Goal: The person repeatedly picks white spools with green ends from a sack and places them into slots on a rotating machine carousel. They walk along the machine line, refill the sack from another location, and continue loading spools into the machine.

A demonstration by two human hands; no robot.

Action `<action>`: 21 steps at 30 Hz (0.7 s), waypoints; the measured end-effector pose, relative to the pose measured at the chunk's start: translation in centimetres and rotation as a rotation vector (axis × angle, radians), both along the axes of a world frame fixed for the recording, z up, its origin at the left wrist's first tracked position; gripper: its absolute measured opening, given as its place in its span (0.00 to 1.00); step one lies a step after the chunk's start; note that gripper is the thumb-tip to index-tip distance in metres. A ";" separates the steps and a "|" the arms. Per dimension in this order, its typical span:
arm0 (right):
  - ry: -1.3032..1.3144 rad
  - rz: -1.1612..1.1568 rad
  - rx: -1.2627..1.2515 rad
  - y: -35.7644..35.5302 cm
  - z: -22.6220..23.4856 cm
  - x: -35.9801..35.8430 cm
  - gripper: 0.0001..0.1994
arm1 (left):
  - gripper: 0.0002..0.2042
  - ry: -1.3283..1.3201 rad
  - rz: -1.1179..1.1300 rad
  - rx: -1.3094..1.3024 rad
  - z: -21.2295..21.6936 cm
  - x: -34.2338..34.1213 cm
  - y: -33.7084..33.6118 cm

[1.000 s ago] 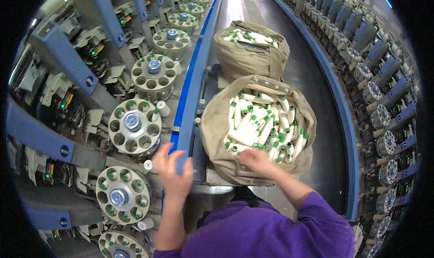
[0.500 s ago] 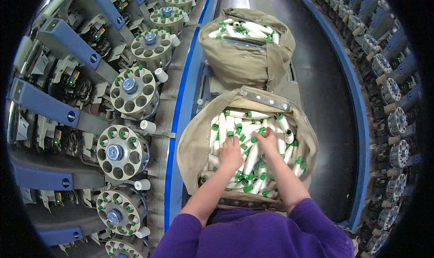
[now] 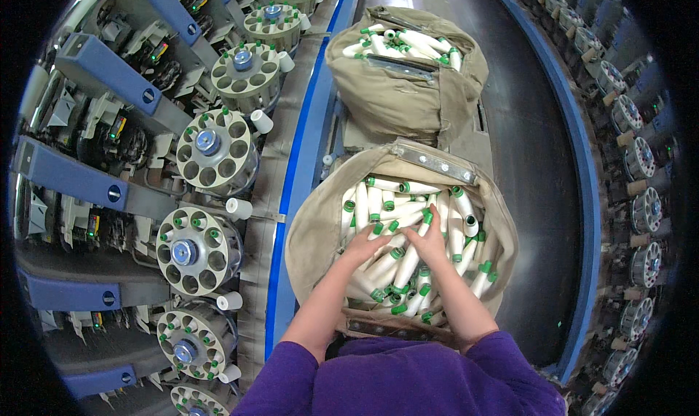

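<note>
Both my hands are inside the near beige canvas bag point(image 3: 309, 223), among many white yarn bobbins point(image 3: 362, 205) with green ends. My left hand point(image 3: 362, 247) is curled around a couple of bobbins, whose green ends show at its fingertips. To its right, my right hand point(image 3: 429, 242) closes on a bobbin point(image 3: 408, 267) that slants down and left, its green tip between thumb and fingers. The thumbs point toward each other across the pile. My palms and parts of the held bobbins are hidden.
A second canvas bag point(image 3: 386, 95) full of bobbins stands just beyond. On the left runs a winding machine with round bobbin magazines point(image 3: 198, 252), white paper-like tubes point(image 3: 239, 208) and blue arms point(image 3: 69, 172). A dark belt-like surface point(image 3: 535, 197) and another machine row point(image 3: 644, 212) lie right.
My left hand has turned inward and slid slightly left and down, now around bobbins. My right hand stays near its bobbin, its thumb reaching further left. The view has shifted slightly.
</note>
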State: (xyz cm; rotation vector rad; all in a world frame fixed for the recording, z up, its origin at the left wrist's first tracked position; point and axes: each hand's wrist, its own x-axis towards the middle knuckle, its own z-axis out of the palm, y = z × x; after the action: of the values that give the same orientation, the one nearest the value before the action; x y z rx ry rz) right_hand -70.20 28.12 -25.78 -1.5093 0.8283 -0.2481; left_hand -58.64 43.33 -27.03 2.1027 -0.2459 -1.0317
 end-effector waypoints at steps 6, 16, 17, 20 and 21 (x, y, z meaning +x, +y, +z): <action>-0.142 -0.136 -0.032 0.3 -1.0 0.4 0.41 | 0.23 -0.378 -0.315 0.325 1.4 -1.1 -2.6; -0.697 0.256 -0.078 -2.5 15.7 0.8 0.26 | 0.21 -0.847 -0.391 -0.503 18.2 -2.8 -0.6; -0.730 0.340 -0.052 -1.8 17.0 1.0 0.24 | 0.21 -0.949 -0.462 -0.553 19.3 -3.4 0.0; -0.772 0.365 0.133 1.7 18.1 1.6 0.19 | 0.13 -0.753 -0.400 -0.583 20.3 -5.2 2.0; -0.775 0.326 0.161 3.1 17.5 1.8 0.17 | 0.13 -0.511 -0.255 -0.597 20.1 -5.2 3.3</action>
State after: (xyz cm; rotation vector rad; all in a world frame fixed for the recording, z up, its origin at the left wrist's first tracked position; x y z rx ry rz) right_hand -68.39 31.20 -8.27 -1.2253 -0.0159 -0.4689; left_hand -63.88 46.68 -6.90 1.7589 -0.9677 -0.4453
